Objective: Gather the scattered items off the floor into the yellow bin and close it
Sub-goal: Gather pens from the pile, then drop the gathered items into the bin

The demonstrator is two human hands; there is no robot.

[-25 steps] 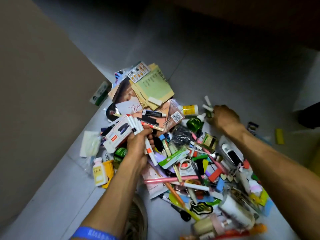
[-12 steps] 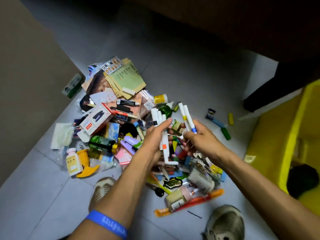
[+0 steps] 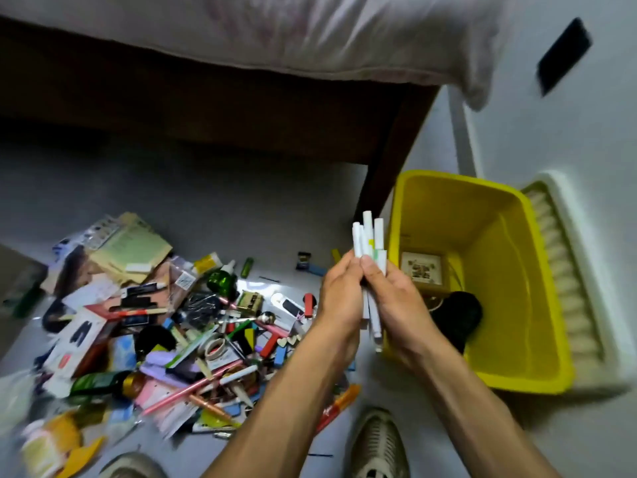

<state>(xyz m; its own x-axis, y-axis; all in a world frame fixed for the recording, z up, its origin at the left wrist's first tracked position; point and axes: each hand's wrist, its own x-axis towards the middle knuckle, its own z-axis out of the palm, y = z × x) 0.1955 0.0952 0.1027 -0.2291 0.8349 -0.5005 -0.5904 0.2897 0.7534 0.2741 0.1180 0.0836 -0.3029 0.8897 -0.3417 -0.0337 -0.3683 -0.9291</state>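
Grey floor at lower left is heaped with items; markers are gripped by both hands beside the nearly empty bin.

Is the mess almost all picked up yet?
Not nearly. A small framed picture and something black already lie in the yellow bin. Both the left hand and right hand hold a bundle of white markers beside its rim. The big pile is on the floor, and the bin stands open.
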